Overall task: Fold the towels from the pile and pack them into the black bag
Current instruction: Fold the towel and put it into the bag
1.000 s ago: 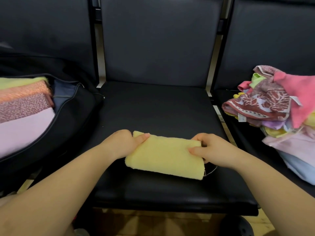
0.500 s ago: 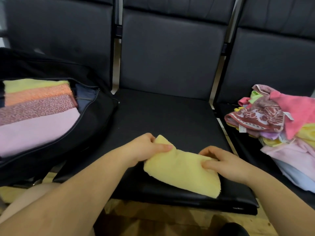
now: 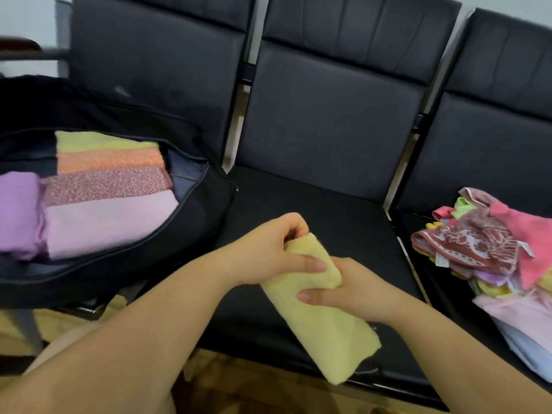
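Head view: both hands hold a folded yellow towel [image 3: 325, 324] above the front edge of the middle chair seat [image 3: 328, 210]. Left hand [image 3: 270, 255] grips the towel's upper end, thumb across the fabric; right hand [image 3: 346, 289] clamps its middle from the right, thumb on top. Lower end hangs tilted past the seat's front edge. Black bag [image 3: 191, 222] lies open on the left seat, folded towels [image 3: 107, 201] packed inside in rows. Unfolded pile [image 3: 493, 258] sits on the right seat.
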Demonstrator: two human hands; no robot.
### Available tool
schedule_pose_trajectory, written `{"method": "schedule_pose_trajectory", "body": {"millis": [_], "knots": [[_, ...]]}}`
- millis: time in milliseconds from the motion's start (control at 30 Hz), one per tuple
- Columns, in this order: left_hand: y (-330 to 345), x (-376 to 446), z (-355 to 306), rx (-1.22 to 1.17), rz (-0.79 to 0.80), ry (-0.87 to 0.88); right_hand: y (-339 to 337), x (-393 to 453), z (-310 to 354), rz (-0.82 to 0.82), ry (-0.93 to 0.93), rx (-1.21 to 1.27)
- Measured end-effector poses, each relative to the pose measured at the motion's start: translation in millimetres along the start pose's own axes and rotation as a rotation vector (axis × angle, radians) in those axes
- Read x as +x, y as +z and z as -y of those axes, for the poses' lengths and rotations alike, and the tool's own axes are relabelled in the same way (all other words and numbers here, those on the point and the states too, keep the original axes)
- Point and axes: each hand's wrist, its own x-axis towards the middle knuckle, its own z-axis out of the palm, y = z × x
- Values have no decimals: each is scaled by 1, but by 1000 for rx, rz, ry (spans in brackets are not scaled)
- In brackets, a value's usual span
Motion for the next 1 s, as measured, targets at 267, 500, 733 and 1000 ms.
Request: {"method": "schedule_pose_trajectory", "body": {"millis": [267, 500, 733, 1000], "knots": [[-48, -12, 15, 64, -47, -275, -1, 30, 46, 1, -32, -141], [-72, -24, 9, 78, -257, -169, 9, 61, 78, 80, -48, -60], [-115, -52, 20, 173, -527, -122, 22, 99, 106, 271, 11, -133], [-175, -79, 48, -113, -863, -280, 1, 151, 160, 143, -104, -118]]}}
